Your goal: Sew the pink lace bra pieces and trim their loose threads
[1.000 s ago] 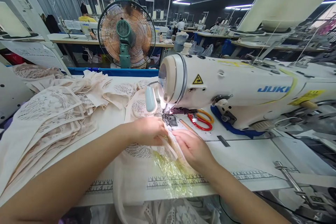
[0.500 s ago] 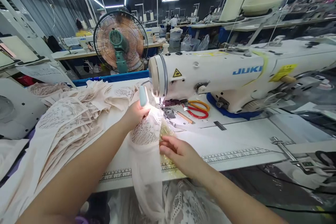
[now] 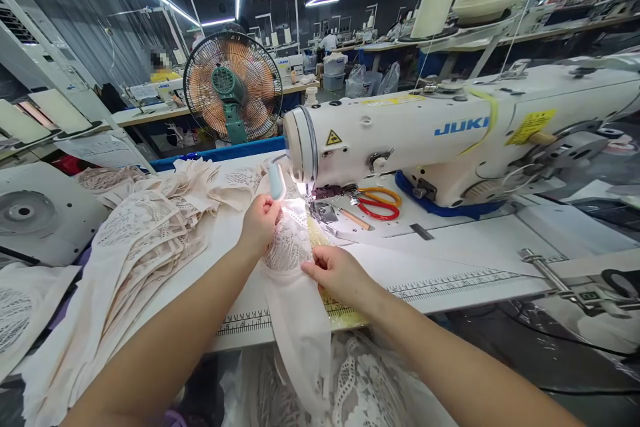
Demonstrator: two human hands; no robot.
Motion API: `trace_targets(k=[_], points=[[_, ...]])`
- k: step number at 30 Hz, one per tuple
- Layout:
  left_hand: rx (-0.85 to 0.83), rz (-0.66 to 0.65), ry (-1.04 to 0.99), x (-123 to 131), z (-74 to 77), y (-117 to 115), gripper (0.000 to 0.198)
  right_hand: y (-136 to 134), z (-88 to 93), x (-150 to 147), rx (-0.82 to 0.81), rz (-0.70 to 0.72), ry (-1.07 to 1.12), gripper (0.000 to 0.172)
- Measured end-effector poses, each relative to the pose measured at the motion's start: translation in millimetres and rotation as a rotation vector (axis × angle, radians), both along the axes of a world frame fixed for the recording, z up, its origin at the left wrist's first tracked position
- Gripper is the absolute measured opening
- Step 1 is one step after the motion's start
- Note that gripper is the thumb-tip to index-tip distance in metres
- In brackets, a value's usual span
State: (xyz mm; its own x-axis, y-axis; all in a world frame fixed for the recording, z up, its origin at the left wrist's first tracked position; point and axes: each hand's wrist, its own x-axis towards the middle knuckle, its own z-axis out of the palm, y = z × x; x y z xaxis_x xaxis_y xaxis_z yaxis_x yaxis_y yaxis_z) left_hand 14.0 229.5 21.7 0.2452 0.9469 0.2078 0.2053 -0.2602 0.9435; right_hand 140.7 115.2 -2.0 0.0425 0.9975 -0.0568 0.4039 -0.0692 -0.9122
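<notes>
A pale pink lace bra piece [image 3: 289, 243] lies under the lit needle area of a white sewing machine [image 3: 400, 140]. Its plain lower part hangs over the table's front edge. My left hand [image 3: 260, 223] pinches the upper left edge of the lace, just below the small pale-blue lamp [image 3: 275, 181]. On the opposite side, my right hand [image 3: 343, 275] has thumb and fingers closed on the lace's right edge. Beneath that hand is a shiny yellowish sheet [image 3: 345, 313] on the table. The fingertips of both hands are partly hidden.
Left of my hands is a layered stack of similar lace pieces [image 3: 145, 227]. Scissors with red and orange handles [image 3: 379, 205] and a wooden-handled tool [image 3: 355, 219] lie by the machine base. A printed ruler [image 3: 445, 285] runs along the front edge. Behind stands a fan [image 3: 233, 90].
My right hand has moved slightly up, and its fingers have gone from loosely curled beside the lace to closed on its edge. My left hand still holds the upper edge. The view has shifted slightly.
</notes>
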Motion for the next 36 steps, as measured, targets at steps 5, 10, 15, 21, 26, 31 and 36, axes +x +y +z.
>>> trace_targets(k=[5,10,15,21,26,31,36], points=[[0.219,0.049,0.336,-38,0.8,-7,0.009,0,-2.8,15,0.081,-0.027,-0.073,0.032],[0.537,-0.408,0.761,-67,-4.9,-27,0.014,0,-7.6,27,0.081,-0.033,-0.13,0.033],[0.791,-0.625,0.9,-66,-8.8,-39,0.018,-2,0.0,27,0.075,-0.164,-0.237,0.033],[0.74,-0.659,0.881,-62,-8.5,-36,0.017,6,1.9,35,0.044,-0.113,-0.077,0.035],[0.23,-0.191,0.517,-70,-10.8,-43,0.025,3,1.9,45,-0.049,-0.007,0.299,0.039],[-0.787,-0.42,-0.078,-59,-12.6,-60,0.067,-8,-2.3,28,-0.186,0.075,0.571,0.047],[-0.721,-0.47,-0.09,-45,-19.6,-66,0.058,-13,-10.4,22,-0.283,0.284,0.597,0.045]])
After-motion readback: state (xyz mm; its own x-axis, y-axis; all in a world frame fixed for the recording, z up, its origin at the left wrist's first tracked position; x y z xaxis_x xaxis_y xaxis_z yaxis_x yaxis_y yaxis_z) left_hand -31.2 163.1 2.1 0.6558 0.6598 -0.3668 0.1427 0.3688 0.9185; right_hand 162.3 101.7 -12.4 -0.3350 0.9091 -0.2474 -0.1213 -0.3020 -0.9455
